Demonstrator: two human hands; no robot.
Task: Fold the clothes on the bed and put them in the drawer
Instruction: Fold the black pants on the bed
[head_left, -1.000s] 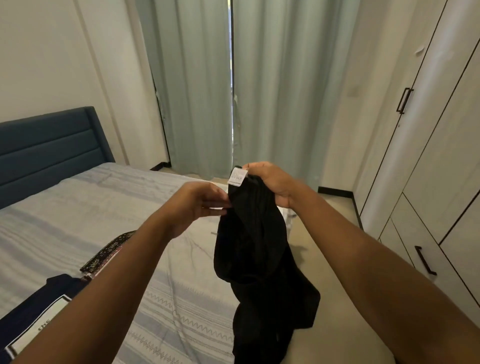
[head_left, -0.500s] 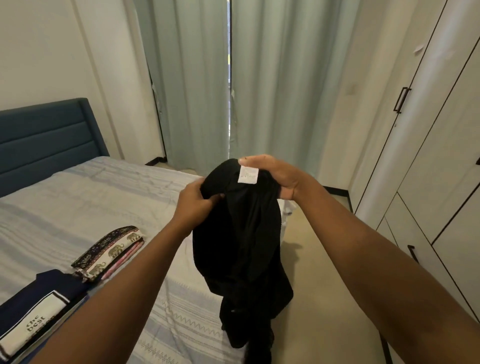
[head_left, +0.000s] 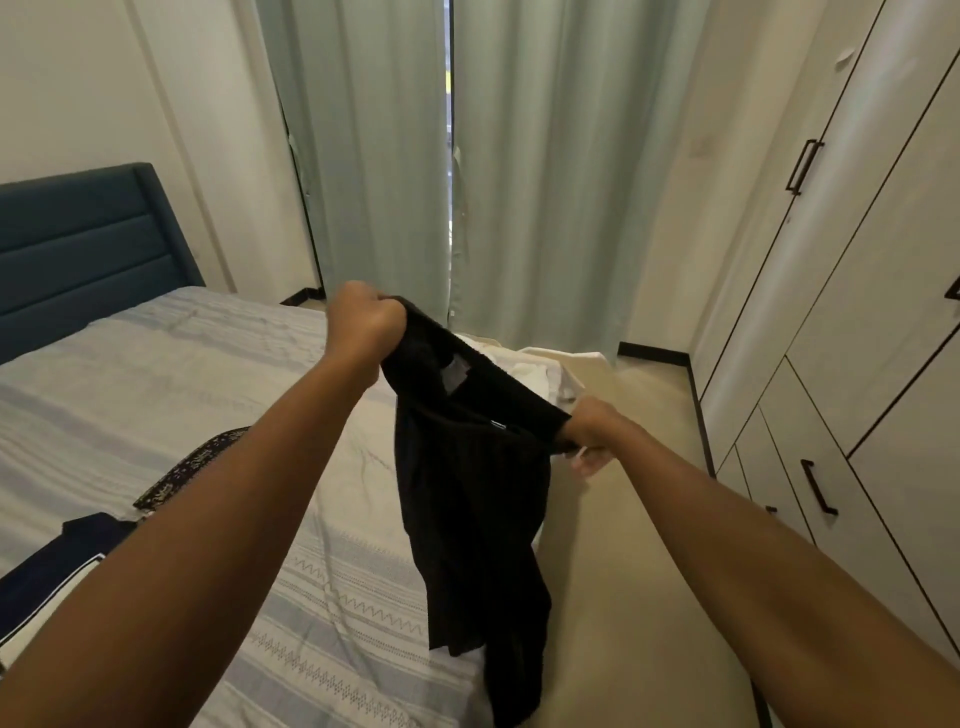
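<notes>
Holding the black garment (head_left: 467, 493) up at centre frame, my left hand (head_left: 363, 325) has its fingers (head_left: 387, 317) clenched round the top edge, while my right hand (head_left: 589, 431), lower and further right, grasps the other end. The cloth hangs over the right edge of the bed (head_left: 156, 374), with folded clothes (head_left: 52, 566) at lower left.

Single head cam, wide-angle, facing fwd & down — bed (head_left: 156, 389) left, curtains (head_left: 545, 182) ahead, wardrobe (head_left: 857, 312) right
</notes>
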